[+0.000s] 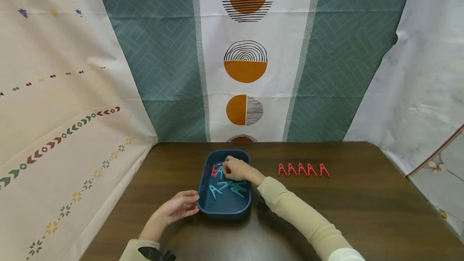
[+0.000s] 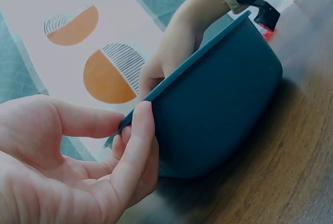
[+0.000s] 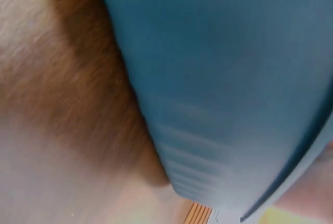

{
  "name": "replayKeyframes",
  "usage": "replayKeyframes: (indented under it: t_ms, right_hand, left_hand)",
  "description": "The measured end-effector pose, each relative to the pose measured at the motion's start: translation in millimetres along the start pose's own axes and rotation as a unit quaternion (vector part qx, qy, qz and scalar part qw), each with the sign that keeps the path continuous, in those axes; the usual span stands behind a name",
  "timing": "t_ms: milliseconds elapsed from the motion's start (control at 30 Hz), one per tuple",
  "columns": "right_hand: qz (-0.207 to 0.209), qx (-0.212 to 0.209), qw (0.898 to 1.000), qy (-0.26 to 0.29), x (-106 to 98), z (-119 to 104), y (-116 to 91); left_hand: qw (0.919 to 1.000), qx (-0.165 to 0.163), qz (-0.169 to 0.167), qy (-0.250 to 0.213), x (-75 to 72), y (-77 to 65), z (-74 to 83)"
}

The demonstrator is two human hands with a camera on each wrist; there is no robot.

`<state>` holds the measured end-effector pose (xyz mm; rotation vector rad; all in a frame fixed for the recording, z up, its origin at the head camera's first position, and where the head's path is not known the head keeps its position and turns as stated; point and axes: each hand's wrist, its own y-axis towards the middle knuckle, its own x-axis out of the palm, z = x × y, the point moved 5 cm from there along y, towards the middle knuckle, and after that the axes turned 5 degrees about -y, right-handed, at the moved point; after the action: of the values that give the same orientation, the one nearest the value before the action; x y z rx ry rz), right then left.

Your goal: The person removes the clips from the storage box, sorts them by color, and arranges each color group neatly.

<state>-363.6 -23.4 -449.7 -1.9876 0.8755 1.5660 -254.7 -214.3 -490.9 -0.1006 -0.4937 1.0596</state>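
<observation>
Inside the bin [image 1: 221, 205]: blue pegs [image 1: 213, 189], one red peg [image 1: 214, 171], my right hand [image 1: 237, 169], grip unclear.
On bin's left rim [image 1: 202, 178]: my left hand [image 1: 179, 206], pinching.
Right of bin: five red pegs [image 1: 301, 168].

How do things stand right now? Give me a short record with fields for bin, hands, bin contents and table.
Bin: blue bin, upright on the wooden table
Left hand: left hand pinches the bin's rim
Right hand: right hand reaches inside; whether it holds anything is hidden
Bin contents: several teal clips, at least one red clip
Table: five red clips in a row, right of the bin
</observation>
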Motion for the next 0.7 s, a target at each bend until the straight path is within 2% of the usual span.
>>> replayKeyframes:
  t_ms: [167, 367, 533, 700]
  right_hand:
    - [-0.005, -0.032, 0.999, 0.015, -2, -1, -4]
    - [-0.019, -0.042, 0.999, 0.029, -6, 0, -8]
    - [0.003, -0.058, 0.998, 0.038, -14, 0, -16]
    - [0.057, -0.059, 0.995, 0.049, -20, 3, -28]
  left_hand:
    - [1.0, -0.004, 0.004, -0.001, 0.7, 1.4, -1.2]
    - [1.0, -0.002, 0.006, -0.002, 0.7, 3.1, -2.3]
    - [1.0, 0.001, 0.008, 0.0, -0.6, 3.7, -0.5]
    - [0.9999, -0.004, 0.012, 0.0, -0.6, 2.5, -0.9]
